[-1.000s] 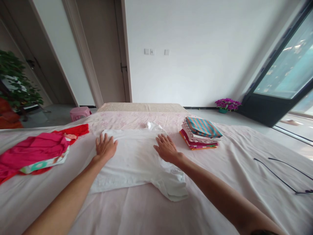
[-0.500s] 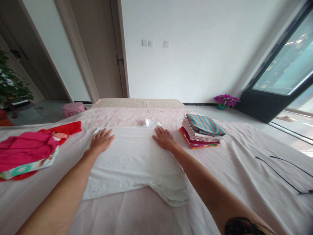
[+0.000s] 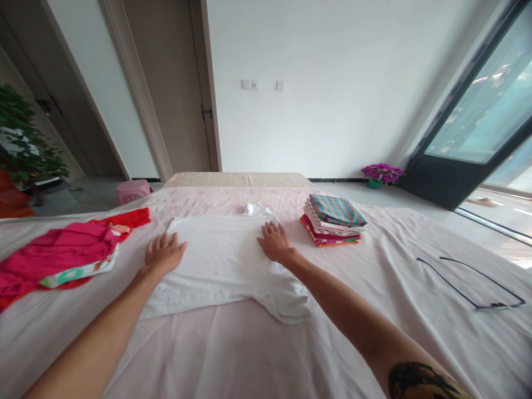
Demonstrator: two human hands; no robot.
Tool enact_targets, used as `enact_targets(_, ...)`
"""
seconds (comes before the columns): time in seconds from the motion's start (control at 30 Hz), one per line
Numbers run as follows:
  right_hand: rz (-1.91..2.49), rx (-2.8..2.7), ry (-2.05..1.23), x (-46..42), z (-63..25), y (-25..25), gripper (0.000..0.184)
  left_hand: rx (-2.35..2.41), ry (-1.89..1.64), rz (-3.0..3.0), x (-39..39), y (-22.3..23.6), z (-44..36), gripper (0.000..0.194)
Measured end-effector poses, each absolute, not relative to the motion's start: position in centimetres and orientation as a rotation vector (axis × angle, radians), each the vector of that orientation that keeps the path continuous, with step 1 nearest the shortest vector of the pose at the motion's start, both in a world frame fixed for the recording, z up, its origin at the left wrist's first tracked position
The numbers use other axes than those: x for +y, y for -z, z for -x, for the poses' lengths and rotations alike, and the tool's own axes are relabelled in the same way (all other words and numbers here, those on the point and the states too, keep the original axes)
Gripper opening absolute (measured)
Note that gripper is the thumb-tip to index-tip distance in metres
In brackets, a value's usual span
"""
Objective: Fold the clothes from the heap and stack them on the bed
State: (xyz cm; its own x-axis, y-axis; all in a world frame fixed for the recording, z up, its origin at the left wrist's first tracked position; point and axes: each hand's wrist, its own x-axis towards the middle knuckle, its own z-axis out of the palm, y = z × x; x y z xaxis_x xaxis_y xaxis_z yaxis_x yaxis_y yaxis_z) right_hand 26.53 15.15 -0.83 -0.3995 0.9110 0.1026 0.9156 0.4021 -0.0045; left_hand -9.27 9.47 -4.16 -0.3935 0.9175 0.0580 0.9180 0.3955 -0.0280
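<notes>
A white shirt (image 3: pixel 220 249) lies spread on the pale pink sheet, with a sleeve-like part bunched at its near right and a small crumpled bit sticking up at its far right. My left hand (image 3: pixel 165 252) rests on the shirt's left edge, palm down, fingers apart. On its right side, my right hand (image 3: pixel 275 241) lies flat with the fingers spread. Neither hand grips the cloth. Some of the shirt's edges are hidden under my hands and forearms.
Folded cloths (image 3: pixel 334 219) are stacked right of the shirt, a striped one on top. Loose pink and red clothes (image 3: pixel 78 246) lie at the left. Black-framed glasses (image 3: pixel 477 306) rest on the sheet (image 3: pixel 366 288) at the right. A pink stool (image 3: pixel 133 191) stands beyond the far left edge.
My left hand has slid slightly toward me and outward along the shirt's left edge. My right hand has come a little nearer on the cloth. The view has shifted slightly.
</notes>
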Motion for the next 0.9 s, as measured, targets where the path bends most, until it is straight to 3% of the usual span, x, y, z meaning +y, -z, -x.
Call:
enact_targets(0.2, 1.357, -2.726, -0.166, 9.1, -27.3, 1.6, 0.066, -2.336, 0.09, 1.931, 5.5, 4.2, 5.2, 0.07)
enact_targets(0.37, 1.479, -2.66, -0.099, 8.6, -31.4, 1.6, 0.061, -2.179, 0.138, 2.028, 1.6, 4.7, 6.5, 0.063)
enact_targets(0.67, 1.376, -2.388, -0.088, 7.2, -35.5, 0.6, 0.037, -2.082, 0.322, 2.102, -2.4, 5.4, 10.4, 0.06)
enact_targets(0.8, 1.222, -2.323, -0.324, 6.1, -35.3, -0.9, 0.022, -2.015, 0.512, 2.123, -2.6, 4.7, 10.2, 0.053)
enact_targets(0.9, 1.179, -2.411, -0.639, 5.2, -34.9, -2.4, 0.022, -1.962, 0.64, 2.199, -2.6, 4.1, 9.7, 0.045)
